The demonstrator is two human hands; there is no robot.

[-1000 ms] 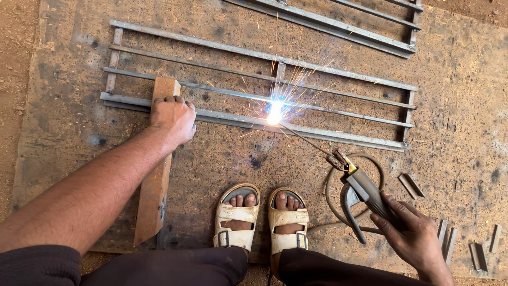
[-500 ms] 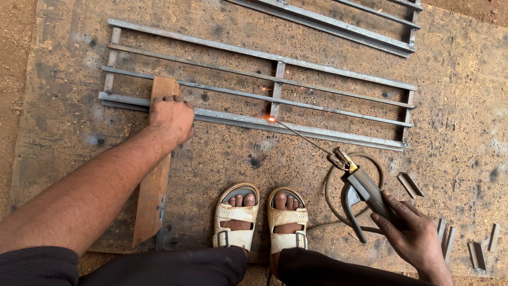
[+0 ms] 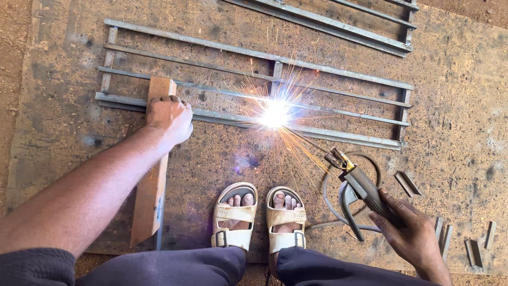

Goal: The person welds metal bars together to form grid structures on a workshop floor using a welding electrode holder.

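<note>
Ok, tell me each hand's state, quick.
Left hand: pressed down on the wooden board.
Right hand: closed around the electrode holder.

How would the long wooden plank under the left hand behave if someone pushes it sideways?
The wooden plank looks flat and stiff, so it would probably slide, not roll. Its far end rests across the metal frame, so it may rock or scrape there. With the left hand pressing on it, it likely stays put.
</note>
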